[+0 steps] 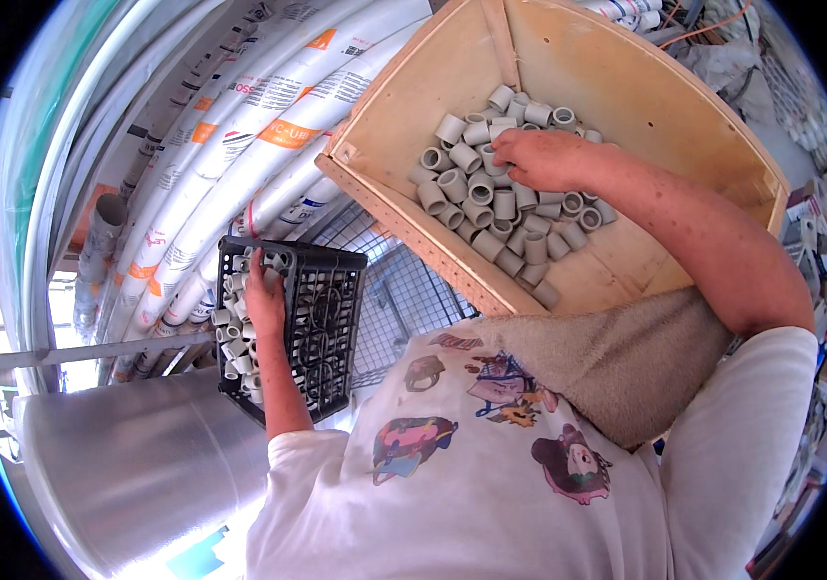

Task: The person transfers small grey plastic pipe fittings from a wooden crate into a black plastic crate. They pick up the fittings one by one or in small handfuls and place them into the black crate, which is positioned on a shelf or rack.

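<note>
My right hand (541, 160) reaches into the wooden box (616, 72) with its fingers curled down over a grey pipe coupling (494, 160). Around it lies a loose heap of such short plastic sleeves, some upright and some on their sides. At the left, my left hand (265, 302) is at the black plastic crate (331, 259), its fingers closed about a grey coupling near the upper rim. More couplings (232, 349) fill the crate's left side. The undersides of my fingers are hidden on both hands.
Long white plastic pipes (230, 145) in printed wrap stand at the left. Below them a shiny metal cylinder (143, 464) lies beside the crate. Wire mesh (404, 290) shows between crate and box. A brown cloth (616, 358) covers the box's near edge, against my shirt.
</note>
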Demonstrator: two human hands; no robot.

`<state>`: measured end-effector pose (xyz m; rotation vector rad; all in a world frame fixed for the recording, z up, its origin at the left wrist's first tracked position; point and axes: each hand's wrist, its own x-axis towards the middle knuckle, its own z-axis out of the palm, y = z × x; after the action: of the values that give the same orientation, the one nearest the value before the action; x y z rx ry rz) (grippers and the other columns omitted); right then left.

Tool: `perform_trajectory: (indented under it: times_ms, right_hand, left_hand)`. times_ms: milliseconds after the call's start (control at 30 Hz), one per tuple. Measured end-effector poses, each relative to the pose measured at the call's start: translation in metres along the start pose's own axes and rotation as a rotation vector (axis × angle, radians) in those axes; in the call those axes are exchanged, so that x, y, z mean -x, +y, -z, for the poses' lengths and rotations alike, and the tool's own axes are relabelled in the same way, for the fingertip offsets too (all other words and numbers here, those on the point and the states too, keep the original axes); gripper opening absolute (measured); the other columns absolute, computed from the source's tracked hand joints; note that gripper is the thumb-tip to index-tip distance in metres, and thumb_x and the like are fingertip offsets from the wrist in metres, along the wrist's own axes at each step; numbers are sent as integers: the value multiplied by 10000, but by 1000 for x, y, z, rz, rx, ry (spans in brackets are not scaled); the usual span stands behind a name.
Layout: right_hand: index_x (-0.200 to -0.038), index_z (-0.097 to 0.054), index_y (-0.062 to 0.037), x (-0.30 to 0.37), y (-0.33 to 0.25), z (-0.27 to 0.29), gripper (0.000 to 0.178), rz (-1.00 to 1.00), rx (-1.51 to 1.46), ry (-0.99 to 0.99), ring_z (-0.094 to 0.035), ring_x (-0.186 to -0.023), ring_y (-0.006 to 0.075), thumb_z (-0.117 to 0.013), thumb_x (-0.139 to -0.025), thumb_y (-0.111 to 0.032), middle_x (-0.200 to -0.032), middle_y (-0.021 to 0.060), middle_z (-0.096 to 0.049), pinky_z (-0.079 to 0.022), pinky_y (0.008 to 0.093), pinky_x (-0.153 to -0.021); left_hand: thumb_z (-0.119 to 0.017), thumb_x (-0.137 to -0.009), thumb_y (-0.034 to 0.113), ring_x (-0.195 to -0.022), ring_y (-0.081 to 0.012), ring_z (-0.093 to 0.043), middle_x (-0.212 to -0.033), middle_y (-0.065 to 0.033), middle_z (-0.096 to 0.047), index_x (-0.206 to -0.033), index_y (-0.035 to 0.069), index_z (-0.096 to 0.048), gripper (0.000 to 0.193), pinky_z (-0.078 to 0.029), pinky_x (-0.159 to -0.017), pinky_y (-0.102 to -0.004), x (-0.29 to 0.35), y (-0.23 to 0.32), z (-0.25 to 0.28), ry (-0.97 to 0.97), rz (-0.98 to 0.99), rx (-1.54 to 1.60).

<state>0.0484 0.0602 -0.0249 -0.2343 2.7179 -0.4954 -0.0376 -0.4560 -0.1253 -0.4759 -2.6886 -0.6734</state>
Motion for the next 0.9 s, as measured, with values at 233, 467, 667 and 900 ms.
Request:
perform_trajectory:
  times_ms: [233,467,667,900]
  right_hand:
    - [-1091,-654,-54,1,-4,-3,260,-58,-52,27,-640,-1058,338,-560,-883,-178,-1135,190,-659,-494,456,-908]
    - [-1001,-677,-51,7,-29,35,170,111,47,253,-646,-988,301,-587,-884,-137,-1085,110,-652,-505,403,-865]
    - [-1030,-680,-48,34,-76,60,196,554,-211,564,-643,-928,292,-569,-901,-145,-1054,112,-640,-509,389,-818]
    - [-994,-680,-23,51,-115,53,186,728,-519,449,-658,-885,301,-585,-855,-101,-966,135,-657,-516,386,-801]
  left_hand:
    - [-616,-886,60,-987,-362,-620,-1093,-178,-652,-1188,49,-638,303,-490,-879,-424,-12,-7,8,-80,-93,-127]
    - [-603,-937,21,-1000,-178,-617,-1135,-118,-647,-1240,-15,-600,306,-486,-889,-330,-56,117,46,257,-109,257]
    - [-653,-898,31,-1147,-240,-598,-1299,-139,-599,-1379,27,-499,506,-447,-1013,-375,-64,236,65,159,-388,445]
    - [-740,-795,50,-1066,-294,-607,-1217,-158,-602,-1320,25,-545,560,-478,-933,-377,-59,291,50,-22,-615,498]
